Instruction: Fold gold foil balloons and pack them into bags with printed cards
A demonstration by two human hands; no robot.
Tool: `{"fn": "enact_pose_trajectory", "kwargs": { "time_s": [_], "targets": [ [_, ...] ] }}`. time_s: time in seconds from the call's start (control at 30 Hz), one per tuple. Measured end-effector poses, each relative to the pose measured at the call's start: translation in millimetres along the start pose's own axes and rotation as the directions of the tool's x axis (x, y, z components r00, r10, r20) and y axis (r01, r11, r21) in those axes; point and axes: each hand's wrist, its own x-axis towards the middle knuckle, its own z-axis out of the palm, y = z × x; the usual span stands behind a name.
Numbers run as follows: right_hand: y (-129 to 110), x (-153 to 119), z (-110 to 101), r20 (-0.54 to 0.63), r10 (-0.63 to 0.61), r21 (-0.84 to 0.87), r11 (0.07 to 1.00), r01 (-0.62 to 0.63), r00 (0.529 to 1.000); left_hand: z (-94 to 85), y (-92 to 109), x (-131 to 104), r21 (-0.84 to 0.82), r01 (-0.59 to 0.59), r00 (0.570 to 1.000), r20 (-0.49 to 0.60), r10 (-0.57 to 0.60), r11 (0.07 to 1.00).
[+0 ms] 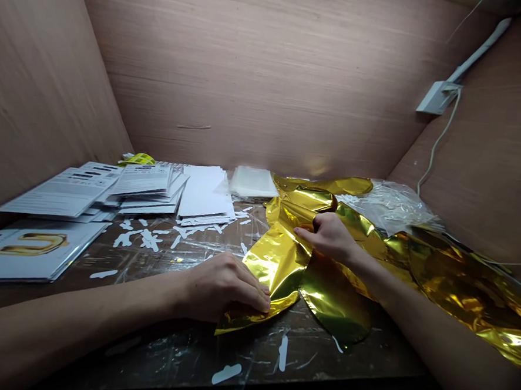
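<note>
A flat, shiny gold foil balloon lies creased on the dark table in front of me. My left hand is closed over its near left part, with the fingers curled onto the foil. Farther back and to the right, my right hand is closed on the foil, thumb pointing left; its fingertips are partly hidden. More gold foil balloons spread under and beyond my right forearm, and one rounded foil end lies below my right wrist.
Printed cards and packs with a gold U picture are stacked at left. White cards, clear sleeves and a plastic bag line the back. White paper cutouts litter the table. Wooden walls enclose it.
</note>
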Motion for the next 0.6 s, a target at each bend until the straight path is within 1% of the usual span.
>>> {"fn": "enact_pose_trajectory", "kwargs": {
  "time_s": [0.03,0.07,0.1,0.2,0.23,0.27,0.33,0.4,0.47,0.53,0.6],
  "targets": [
    [0,0,-2,0.000,-0.092,-0.071,0.993,0.092,0.996,-0.4,0,0,-0.005,-0.004,1.000,0.002,0.004,1.000],
    [0,-1,-4,0.025,-0.161,-0.141,0.977,0.163,0.987,-0.7,1,0,-0.015,-0.012,1.000,0.003,0.012,1.000],
    [1,-1,-6,0.062,-0.198,-0.192,0.959,0.207,0.978,-0.8,1,0,-0.024,-0.018,1.000,0.005,0.018,1.000],
    [-1,-4,-12,0.137,-0.244,-0.259,0.927,0.272,0.960,-0.2,0,-1,-0.037,-0.015,1.000,0.002,0.015,0.999],
    [-2,-5,-13,0.171,-0.281,-0.291,0.901,0.321,0.944,0.0,0,-1,-0.033,-0.010,1.000,0.001,0.010,0.999],
    [-5,-7,-13,0.219,-0.330,-0.319,0.865,0.387,0.918,0.1,0,-1,-0.029,-0.007,1.000,0.000,0.007,1.000],
    [-11,-11,-13,0.338,-0.408,-0.333,0.791,0.513,0.848,-0.5,0,-1,-0.026,-0.009,1.000,0.002,0.009,1.000],
    [-18,-14,-13,0.432,-0.438,-0.310,0.748,0.586,0.788,-2.1,1,-1,-0.028,-0.010,1.000,0.009,0.010,1.000],
    [-23,-17,-13,0.481,-0.481,-0.294,0.699,0.652,0.733,-4.1,3,0,-0.030,-0.001,1.000,0.011,0.002,1.000],
    [-27,-18,-13,0.527,-0.548,-0.292,0.601,0.744,0.650,-5.9,5,1,-0.023,0.006,1.000,0.010,-0.006,1.000],
    [-27,-18,-12,0.561,-0.604,-0.318,0.474,0.821,0.566,-7.4,8,1,0.027,-0.005,1.000,0.004,0.005,1.000]
  ]
}}
